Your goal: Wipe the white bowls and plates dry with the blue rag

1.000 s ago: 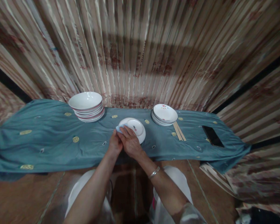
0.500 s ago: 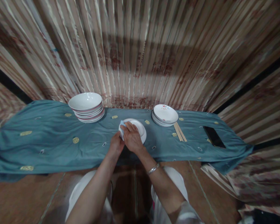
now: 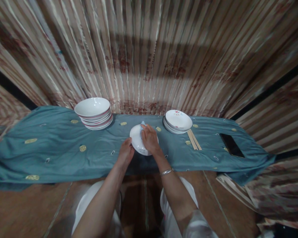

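Observation:
Between my hands is a white plate (image 3: pixel 136 140) with small markings near its close edge, held over the cloth-covered table. My left hand (image 3: pixel 126 150) grips the plate's left rim, thumb on top and the other fingers mostly hidden. My right hand (image 3: pixel 149 138) is closed on a light blue cloth (image 3: pixel 142 123) and presses it against the plate's surface. Only a little of the cloth shows past my fingers. A silver bracelet (image 3: pixel 166 172) circles my right wrist.
A stack of white bowls (image 3: pixel 95 114) stands at the back left. To the right are stacked floral plates (image 3: pixel 178 121), wooden chopsticks (image 3: pixel 194 140) and a black phone (image 3: pixel 231 145). The table's teal cloth (image 3: pixel 64 158) is wrinkled; a striped curtain (image 3: pixel 144 56) hangs behind.
The plate now shows a different face, without the raised ring seen before. My right hand and the cloth have shifted right across it; my left hand has moved to its left rim.

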Demonstrator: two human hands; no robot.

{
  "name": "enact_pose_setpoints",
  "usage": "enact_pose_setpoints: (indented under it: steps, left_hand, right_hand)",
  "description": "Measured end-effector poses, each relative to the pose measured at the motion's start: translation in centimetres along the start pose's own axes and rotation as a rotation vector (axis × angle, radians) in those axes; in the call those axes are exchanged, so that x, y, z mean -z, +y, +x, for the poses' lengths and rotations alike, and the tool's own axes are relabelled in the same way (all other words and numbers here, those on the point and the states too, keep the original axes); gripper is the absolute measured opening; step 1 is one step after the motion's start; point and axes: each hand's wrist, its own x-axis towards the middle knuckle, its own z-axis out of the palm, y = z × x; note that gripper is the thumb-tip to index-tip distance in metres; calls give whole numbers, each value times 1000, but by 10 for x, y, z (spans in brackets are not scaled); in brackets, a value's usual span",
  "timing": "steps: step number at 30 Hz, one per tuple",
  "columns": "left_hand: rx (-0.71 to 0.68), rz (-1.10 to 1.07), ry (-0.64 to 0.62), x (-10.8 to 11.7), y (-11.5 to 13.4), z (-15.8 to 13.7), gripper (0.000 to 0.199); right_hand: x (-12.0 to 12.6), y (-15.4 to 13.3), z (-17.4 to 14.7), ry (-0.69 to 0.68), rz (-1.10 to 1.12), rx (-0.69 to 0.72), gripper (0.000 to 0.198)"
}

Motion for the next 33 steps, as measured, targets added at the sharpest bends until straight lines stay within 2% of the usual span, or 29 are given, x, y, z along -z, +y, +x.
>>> enact_pose_setpoints:
  steps: [4, 9, 17, 26, 33]
  left_hand:
    - [4, 4, -5, -2, 2, -2, 12]
    - [2, 19, 1, -2, 2, -2, 15]
    - [7, 24, 13, -4, 4, -4, 17]
    - [1, 22, 55, -4, 2, 1, 17]
    - [-6, 31, 54, -3, 0, 2, 14]
  right_hand:
    - [-3, 13, -1, 23, -22, -57, 38]
    - [-5, 28, -6, 58, -12, -61, 37]
    - [7, 39, -23, 7, -128, -80, 35]
    - [27, 24, -47, -47, -214, -125, 35]
    - [39, 3, -71, -67, -218, -74, 41]
